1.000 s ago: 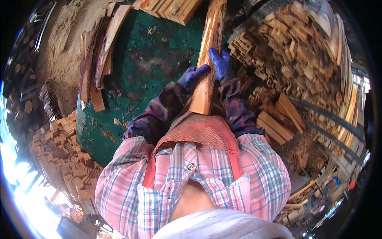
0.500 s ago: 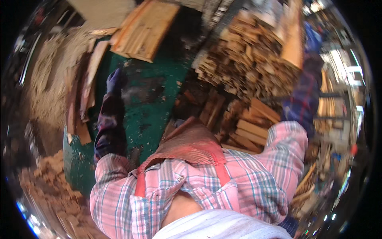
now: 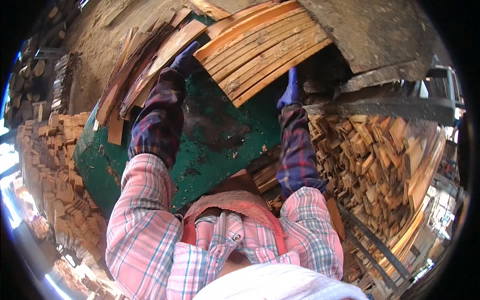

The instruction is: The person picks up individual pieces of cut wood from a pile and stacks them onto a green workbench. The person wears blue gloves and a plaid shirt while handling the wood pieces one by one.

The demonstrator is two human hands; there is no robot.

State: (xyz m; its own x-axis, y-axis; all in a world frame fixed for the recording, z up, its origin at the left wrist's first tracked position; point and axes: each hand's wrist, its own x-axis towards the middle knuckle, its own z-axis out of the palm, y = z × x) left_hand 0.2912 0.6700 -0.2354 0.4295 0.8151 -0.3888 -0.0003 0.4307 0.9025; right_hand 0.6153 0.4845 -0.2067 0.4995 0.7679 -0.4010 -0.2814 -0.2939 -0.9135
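On the dark green tabletop (image 3: 220,145) in front of me lies a bundle of long sawn planks (image 3: 265,52), side by side with bark-marked faces. My left hand (image 3: 184,60), in a blue-purple glove, is at the bundle's left end, a finger stretched toward its corner. My right hand (image 3: 291,92), gloved alike, is by the near right edge of the planks, one finger pointing straight away from me. Neither glove is wrapped round a plank. The other fingers of both hands are partly hidden.
Rough bark-edged slabs (image 3: 150,75) lie along the table's left side. A large heap of cut wood strips (image 3: 370,160) fills the right, beside a dark metal beam (image 3: 385,110). Stacked small wood pieces (image 3: 55,165) stand at left; sawdust (image 3: 95,80) covers the ground beyond.
The view has turned right. My right hand has come from beside a board at the wood heap to the planks. My left hand has moved forward to their left end.
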